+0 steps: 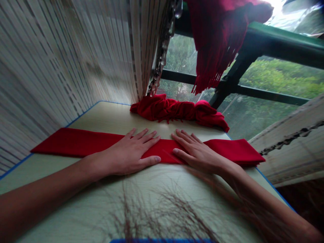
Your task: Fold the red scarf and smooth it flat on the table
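Under the wide-spread fingers (149,138) of the left hand (126,153) and right hand (197,153), a long red cloth (164,152) lies flat and folded on the table (101,116); past the fingers, a red fringed scarf (174,109) sits in a bunched heap, not yet flat

Way ahead of the hands blocked by a bunched red scarf (174,109)

Beyond the left hand (126,152), passage is closed by a slatted curtain (76,57); past the right hand (199,152), a dark window railing (235,76) is met. Room is offered over the pale tabletop (187,195) behind both wrists.
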